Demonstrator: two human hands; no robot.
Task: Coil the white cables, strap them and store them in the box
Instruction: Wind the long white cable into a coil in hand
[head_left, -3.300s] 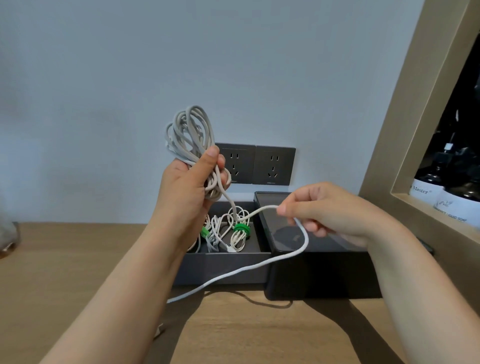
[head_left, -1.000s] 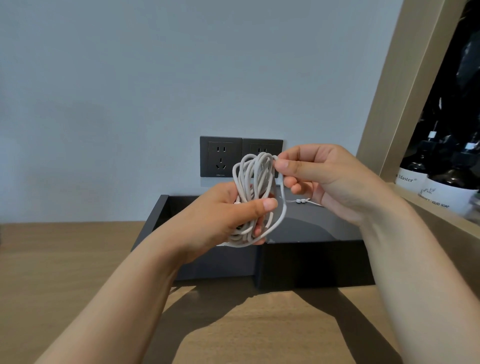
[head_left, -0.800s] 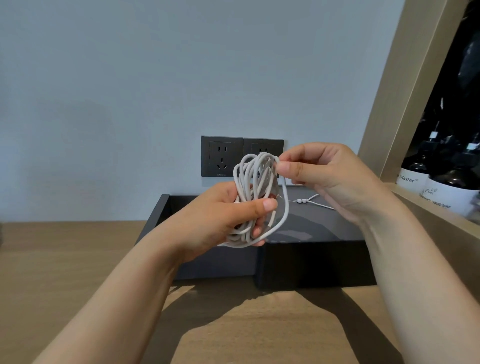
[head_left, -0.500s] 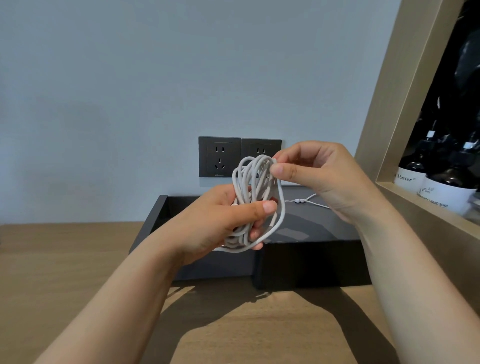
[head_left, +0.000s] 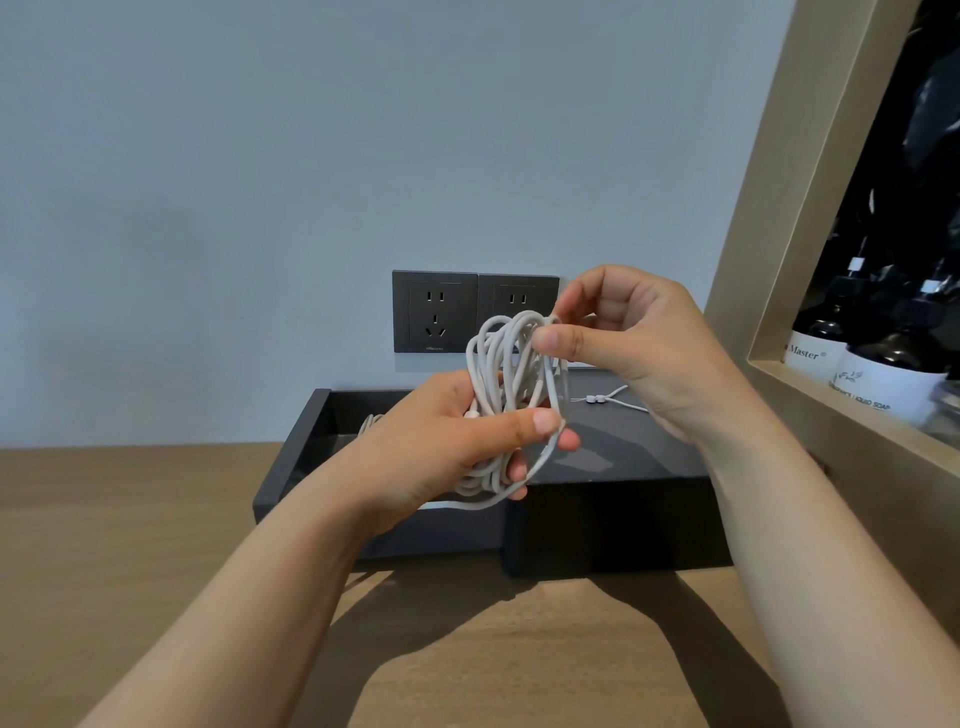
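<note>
The left hand (head_left: 441, 441) grips the bundled white cable coil (head_left: 511, 364) at its waist, and the right hand (head_left: 634, 343) pinches its top loops. The tail that trailed over the wooden worktop (head_left: 130, 519) seconds ago is now wound in, so strapping looks next. A thin white tie (head_left: 595, 399), likely the strap, lies just behind on the flat-topped dark block (head_left: 623, 519). That block adjoins the open dark grey box (head_left: 291, 467) at the worktop's back edge. There is open room to the left, while the tan shelf frame (head_left: 753, 260) crowds the right.

Open-topped box (head_left: 291, 467), shelf frame (head_left: 753, 249) right

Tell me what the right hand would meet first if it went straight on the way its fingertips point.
The coiled white cable: the right hand points across at its top loops and pinches them, while the left hand grips it lower down. Nothing lies between.
</note>
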